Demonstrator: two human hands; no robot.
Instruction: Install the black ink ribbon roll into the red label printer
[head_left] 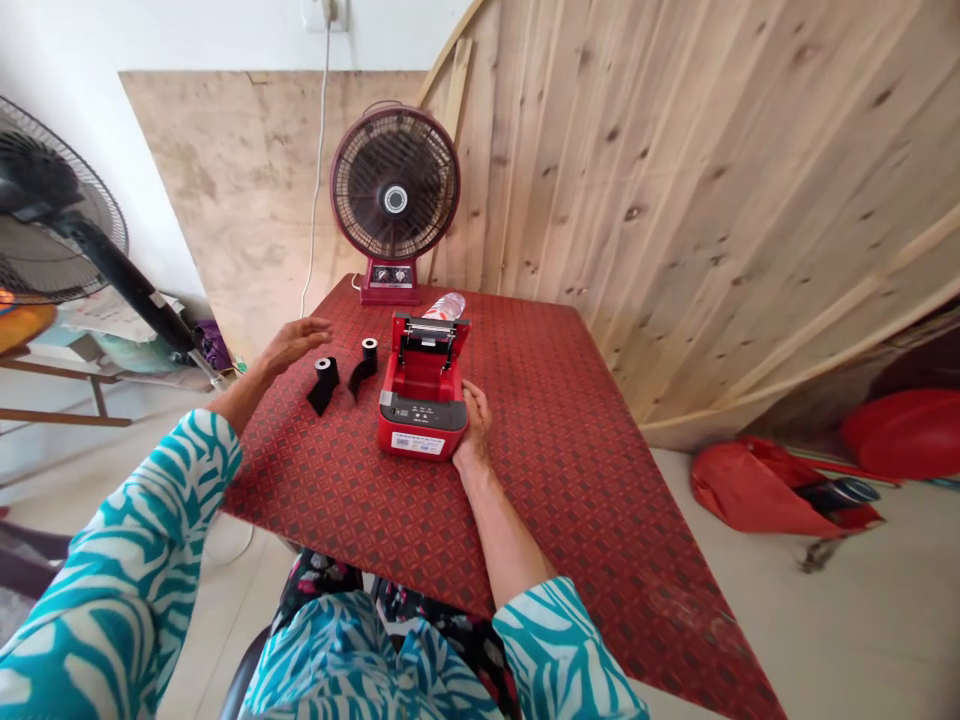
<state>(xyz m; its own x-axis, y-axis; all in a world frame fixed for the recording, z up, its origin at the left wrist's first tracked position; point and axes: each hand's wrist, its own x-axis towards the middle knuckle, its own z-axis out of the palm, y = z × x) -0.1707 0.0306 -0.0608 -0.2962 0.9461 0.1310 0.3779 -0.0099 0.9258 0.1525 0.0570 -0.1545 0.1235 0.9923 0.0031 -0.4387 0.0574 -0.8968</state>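
A small red printer (421, 400) stands on the red patterned table (570, 470) with its lid raised and its empty paper bay showing. My right hand (474, 420) rests against the printer's right side, fingers curled on its edge. My left hand (294, 342) hovers open above the table's left edge, fingers stretched out and holding nothing. Just right of it stand two small paper rolls wrapped in black: one (324, 383) nearer the hand and another (364, 364) beside the printer. A clear plastic bottle (444, 306) lies behind the printer.
A maroon table fan (395, 200) stands at the table's far edge, its cord running up to a wall socket. A black standing fan (52, 220) is at the left. Wooden boards lean along the right wall. Red bags (772, 490) lie on the floor at right.
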